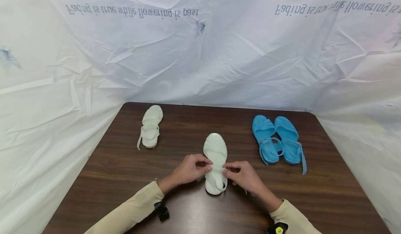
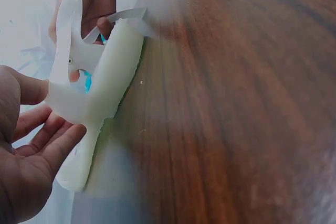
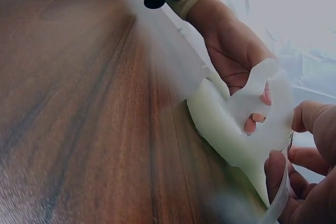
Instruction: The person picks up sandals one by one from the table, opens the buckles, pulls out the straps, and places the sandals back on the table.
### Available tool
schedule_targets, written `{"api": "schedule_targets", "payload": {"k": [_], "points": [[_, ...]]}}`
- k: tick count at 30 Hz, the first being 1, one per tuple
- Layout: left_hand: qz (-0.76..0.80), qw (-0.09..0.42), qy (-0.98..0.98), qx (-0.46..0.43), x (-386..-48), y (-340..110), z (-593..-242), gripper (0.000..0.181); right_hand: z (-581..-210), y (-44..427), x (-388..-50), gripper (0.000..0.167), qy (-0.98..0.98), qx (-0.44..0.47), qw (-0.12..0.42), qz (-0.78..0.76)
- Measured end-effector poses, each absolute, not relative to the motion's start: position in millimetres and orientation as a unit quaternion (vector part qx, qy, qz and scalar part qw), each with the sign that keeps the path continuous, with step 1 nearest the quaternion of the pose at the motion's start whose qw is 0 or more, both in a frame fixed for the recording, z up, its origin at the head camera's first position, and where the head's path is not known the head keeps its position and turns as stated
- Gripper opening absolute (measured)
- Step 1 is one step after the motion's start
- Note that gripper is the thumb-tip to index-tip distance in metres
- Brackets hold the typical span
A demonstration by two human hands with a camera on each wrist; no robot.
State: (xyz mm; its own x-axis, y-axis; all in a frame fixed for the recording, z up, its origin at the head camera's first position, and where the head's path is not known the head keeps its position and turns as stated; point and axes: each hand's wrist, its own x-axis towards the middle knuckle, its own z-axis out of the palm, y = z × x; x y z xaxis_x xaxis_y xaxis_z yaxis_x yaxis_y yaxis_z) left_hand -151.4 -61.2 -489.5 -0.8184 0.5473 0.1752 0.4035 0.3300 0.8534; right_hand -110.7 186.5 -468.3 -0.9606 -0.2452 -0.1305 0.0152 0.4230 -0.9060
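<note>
A white sandal (image 1: 215, 148) lies in the middle of the table, toe pointing away from me. My left hand (image 1: 192, 168) pinches the left side of its ankle strap between thumb and fingers. From the other side, my right hand (image 1: 242, 175) holds the strap near its fastening. In the right wrist view the strap's loose end (image 3: 278, 203) hangs down by the right fingers (image 3: 275, 171). The left wrist view shows the sandal (image 2: 118, 72) from the side, its strap arching above the sole. The fastening itself is mostly hidden by the right fingers.
Another white sandal (image 1: 152, 115) lies at the back left, its strap end hanging loose. A pair of blue sandals (image 1: 270, 150) sits side by side at the right. Printed white sheeting (image 1: 200, 70) surrounds the dark wooden table (image 1: 125, 178) at the back and sides.
</note>
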Motion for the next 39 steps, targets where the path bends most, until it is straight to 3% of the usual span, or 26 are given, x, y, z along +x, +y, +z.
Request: {"api": "schedule_targets", "payload": {"k": [11, 21, 26, 33, 39], "points": [[0.448, 0.077, 0.827, 0.330, -158, -59, -480, 0.014, -465, 187, -110, 0.033, 0.836, -0.034, 0.151, -0.526], [0.354, 0.062, 0.846, 0.394, -169, -43, -465, 0.028, -464, 191, -105, 0.042, 0.795, -0.018, 0.181, -0.579], [0.341, 0.112, 0.840, 0.407, -174, -30, -460, 0.030, -470, 193, -103, 0.036, 0.788, -0.021, 0.192, -0.585], [0.335, 0.156, 0.813, 0.449, -181, -24, -459, 0.026, -472, 192, -98, 0.041, 0.787, -0.037, 0.194, -0.585], [0.341, 0.224, 0.791, 0.456, -188, -28, -456, 0.024, -473, 193, -97, 0.043, 0.806, -0.051, 0.180, -0.562]]}}
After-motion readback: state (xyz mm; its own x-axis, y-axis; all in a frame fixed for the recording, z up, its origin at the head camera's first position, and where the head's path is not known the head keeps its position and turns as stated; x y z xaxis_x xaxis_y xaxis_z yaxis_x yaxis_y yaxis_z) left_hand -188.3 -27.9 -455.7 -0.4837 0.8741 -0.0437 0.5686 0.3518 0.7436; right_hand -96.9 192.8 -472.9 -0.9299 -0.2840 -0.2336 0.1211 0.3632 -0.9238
